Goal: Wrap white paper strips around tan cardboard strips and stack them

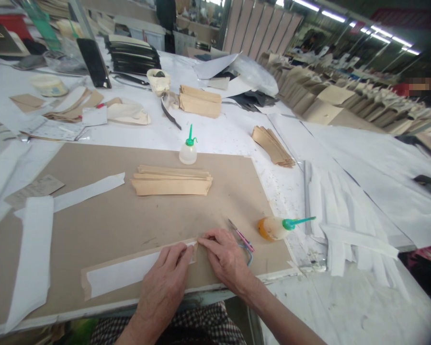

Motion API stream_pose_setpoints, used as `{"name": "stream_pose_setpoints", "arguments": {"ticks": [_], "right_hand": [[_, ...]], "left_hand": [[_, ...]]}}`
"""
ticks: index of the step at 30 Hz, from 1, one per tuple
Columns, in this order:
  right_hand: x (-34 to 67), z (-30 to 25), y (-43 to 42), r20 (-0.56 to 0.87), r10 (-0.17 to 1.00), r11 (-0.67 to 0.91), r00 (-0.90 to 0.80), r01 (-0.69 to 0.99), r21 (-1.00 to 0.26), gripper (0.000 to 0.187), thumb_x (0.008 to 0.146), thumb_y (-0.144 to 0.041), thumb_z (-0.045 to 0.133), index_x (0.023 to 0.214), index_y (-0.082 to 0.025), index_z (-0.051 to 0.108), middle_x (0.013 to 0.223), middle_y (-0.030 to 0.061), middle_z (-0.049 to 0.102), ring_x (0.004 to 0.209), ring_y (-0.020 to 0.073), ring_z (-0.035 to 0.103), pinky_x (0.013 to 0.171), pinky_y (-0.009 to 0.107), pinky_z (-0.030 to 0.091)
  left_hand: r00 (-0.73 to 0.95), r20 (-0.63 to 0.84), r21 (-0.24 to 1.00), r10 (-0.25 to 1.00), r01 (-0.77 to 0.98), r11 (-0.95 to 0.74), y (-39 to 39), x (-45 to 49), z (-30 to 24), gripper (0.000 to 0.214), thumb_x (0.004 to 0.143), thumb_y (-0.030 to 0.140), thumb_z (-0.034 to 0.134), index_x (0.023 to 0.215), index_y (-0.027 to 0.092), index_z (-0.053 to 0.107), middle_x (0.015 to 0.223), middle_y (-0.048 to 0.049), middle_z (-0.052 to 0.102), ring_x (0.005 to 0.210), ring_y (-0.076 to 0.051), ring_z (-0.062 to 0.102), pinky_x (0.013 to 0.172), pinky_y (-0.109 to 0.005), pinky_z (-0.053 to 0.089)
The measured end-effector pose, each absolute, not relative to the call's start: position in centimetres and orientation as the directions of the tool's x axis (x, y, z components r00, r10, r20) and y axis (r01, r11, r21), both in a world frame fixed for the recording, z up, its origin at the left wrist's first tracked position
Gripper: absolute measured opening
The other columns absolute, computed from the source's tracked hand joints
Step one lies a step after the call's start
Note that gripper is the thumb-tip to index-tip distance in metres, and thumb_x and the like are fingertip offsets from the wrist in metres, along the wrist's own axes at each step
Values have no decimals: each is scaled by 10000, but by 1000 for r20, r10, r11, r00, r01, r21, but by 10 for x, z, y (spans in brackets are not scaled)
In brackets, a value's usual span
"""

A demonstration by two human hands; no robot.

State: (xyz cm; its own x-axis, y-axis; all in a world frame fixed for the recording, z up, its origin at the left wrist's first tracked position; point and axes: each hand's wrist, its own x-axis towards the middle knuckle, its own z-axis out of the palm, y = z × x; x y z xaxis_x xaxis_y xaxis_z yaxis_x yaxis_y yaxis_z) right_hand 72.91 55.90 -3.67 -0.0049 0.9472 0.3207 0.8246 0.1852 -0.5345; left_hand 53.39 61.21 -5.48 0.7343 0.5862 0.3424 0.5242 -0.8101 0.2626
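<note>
1. Tan strip point(122, 261), one: on the board in front of me, near the front edge. Long axis left to right, roughly along that edge; right end at my fingers.
2. White strip point(122, 274), one: laid lengthwise on the tan strip, tan showing as a border.
3. Board point(93, 163), tan, on a white table point(129, 136). Left to right it bears a white panel point(30, 258), a white band point(89, 192), a tan stack point(172, 187), an upright bottle point(188, 153) with green spout, a pink tool point(244, 239) and an amber bottle point(275, 228), its spout aimed right.
4. Beyond the board, left to right: phone point(94, 62), tilted; dark stack point(132, 55); white pieces point(345, 215) in a fanned row.
5. Room: pink panels point(262, 28) at the back, tan heaps point(323, 100) and ceiling lights point(332, 16) at right.
6. My left hand point(167, 275): fingers bent, close together, tips on the white strip; gripping or only pressing, I cannot tell.
7. My right hand point(224, 258): thumb and index narrow, tips at the tan strip's right end; whether they pinch it, I cannot tell.
</note>
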Motion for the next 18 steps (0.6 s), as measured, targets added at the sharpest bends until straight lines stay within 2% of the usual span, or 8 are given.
{"name": "stream_pose_setpoints", "arguments": {"ticks": [18], "right_hand": [[731,-39,564,328,944,177,13,822,-541,357,946,-48,468,1153,-227,698,1068,68,653,998,216,577,894,382,481]], "left_hand": [[723,354,264,593,531,-805,611,534,-54,392,914,47,532,1292,135,585,1156,-108,627,1040,-245,567,882,-349,537]]}}
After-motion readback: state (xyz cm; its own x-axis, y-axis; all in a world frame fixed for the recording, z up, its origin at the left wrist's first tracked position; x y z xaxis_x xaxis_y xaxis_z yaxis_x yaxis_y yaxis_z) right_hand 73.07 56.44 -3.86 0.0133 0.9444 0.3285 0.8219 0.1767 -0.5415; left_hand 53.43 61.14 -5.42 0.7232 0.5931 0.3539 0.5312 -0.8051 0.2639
